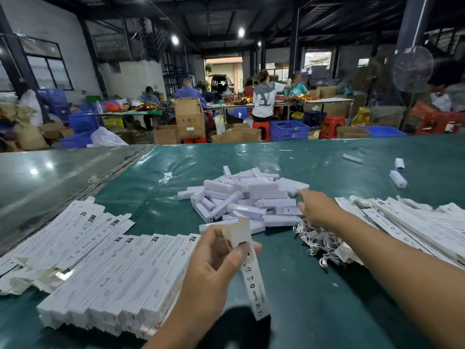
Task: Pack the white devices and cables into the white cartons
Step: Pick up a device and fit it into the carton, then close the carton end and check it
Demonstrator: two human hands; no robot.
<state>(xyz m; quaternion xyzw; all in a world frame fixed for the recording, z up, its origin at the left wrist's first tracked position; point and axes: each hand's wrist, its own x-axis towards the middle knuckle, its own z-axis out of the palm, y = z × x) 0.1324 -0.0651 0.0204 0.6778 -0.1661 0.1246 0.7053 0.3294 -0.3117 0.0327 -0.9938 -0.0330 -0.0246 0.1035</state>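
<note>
Left hand [216,258]: pinches long white printed carton [251,268], open flap up, near side of pile of white plastic devices [241,197] on green tabletop [161,172]. Right hand [315,206]: fingers extended, at pile's right edge. Tangled white cables [319,240]: beside pile, under right forearm.

Dim warehouse hall, dark steel roof [226,11], round ceiling lamps [241,32]. Seated workers [264,99] at far tables; blue crates [289,131], cardboard boxes [189,118], red stools [332,125].

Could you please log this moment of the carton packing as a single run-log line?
left hand: holds open-ended carton | right hand: reaching over device pile, grip unclear | cables: heaped beside pile
</note>
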